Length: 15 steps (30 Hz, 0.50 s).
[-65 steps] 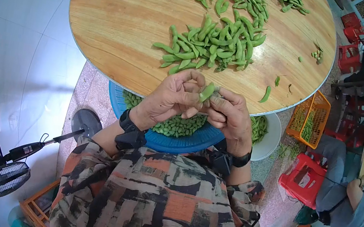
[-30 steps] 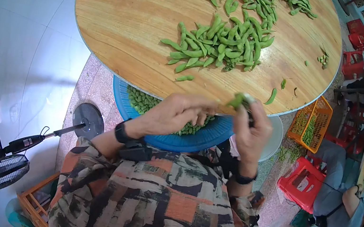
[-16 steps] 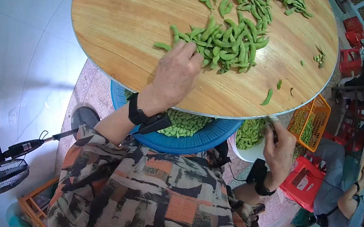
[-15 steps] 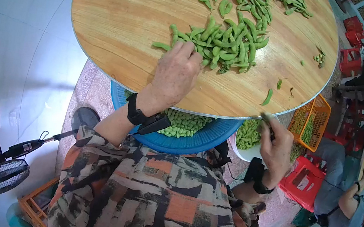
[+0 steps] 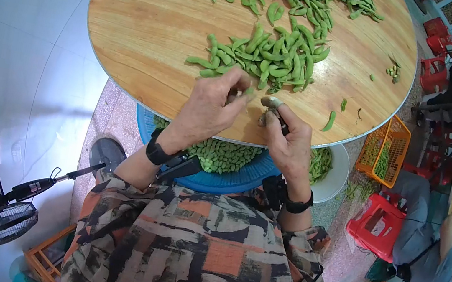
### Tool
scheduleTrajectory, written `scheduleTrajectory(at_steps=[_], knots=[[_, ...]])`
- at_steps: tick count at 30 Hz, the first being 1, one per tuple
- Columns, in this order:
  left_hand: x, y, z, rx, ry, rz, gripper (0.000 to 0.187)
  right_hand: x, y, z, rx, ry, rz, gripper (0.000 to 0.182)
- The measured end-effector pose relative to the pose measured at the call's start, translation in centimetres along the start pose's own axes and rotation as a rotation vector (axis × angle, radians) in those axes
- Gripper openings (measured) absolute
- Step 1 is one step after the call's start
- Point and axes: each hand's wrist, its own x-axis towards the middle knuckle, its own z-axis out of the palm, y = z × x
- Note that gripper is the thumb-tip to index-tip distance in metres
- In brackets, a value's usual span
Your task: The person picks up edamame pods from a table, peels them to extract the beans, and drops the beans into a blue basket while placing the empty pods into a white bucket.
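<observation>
My left hand (image 5: 208,102) is over the table's near edge, thumb and fingers pinched on a green soybean pod (image 5: 248,91), mostly hidden by the fingers. Facing it, my right hand (image 5: 293,140) is curled closed around a small dark object (image 5: 283,125) whose kind I cannot make out. Something greyish covers its fingertips. Just beyond both hands lies a loose heap of green soybean pods (image 5: 279,54) on the round wooden table (image 5: 140,49). Under the table edge, a blue basin (image 5: 259,176) holds shelled green beans (image 5: 226,158).
A white bucket (image 5: 340,175) with pods stands right of the basin. Beyond it are an orange crate (image 5: 397,152) and a red stool (image 5: 374,222). A black fan (image 5: 3,220) is at the left. Another person (image 5: 427,258) sits at a pod-covered table on the right.
My left hand has drawn back from the heap with a pod at its fingertips. My right hand has moved left from beside the bucket to meet it over the table edge.
</observation>
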Motion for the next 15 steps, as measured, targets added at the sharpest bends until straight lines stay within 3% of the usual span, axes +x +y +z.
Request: scheduleTrajectory(at_steps=[1, 5, 7, 8, 10, 13, 15], knots=[[-0.2, 0.2, -0.3, -0.215, -0.175, -0.223, 0.015, 0.0, 0.0, 0.4, 0.092, 0.004, 0.029, 0.023], [-1.3, -1.3, 0.3, -0.565, -0.242, -0.179, 0.013, -0.1, -0.1, 0.8, 0.209, -0.045, 0.08, 0.023], [-1.6, -0.8, -0.2, -0.704, -0.269, -0.364, 0.014, -0.4, -0.2, 0.6, 0.284, -0.06, 0.136, 0.023], [-1.8, -0.7, -0.1, -0.705, -0.269, -0.367, 0.014, -0.6, -0.5, 0.4, 0.284, -0.062, 0.14, 0.023], [-2.2, -0.3, 0.3, -0.674, -0.188, -0.297, 0.012, -1.0, -1.1, 0.0, 0.601, -0.147, 0.318, 0.023], [-2.9, -0.7, 1.3, -0.592, -0.1, -0.188, 0.01, -1.4, -0.3, 0.1, 0.616, -0.165, 0.293, 0.024], [-3.0, -0.7, 1.0, -0.643, -0.138, -0.234, 0.011, -1.6, -0.4, 0.0, 0.579, -0.178, 0.283, 0.024]])
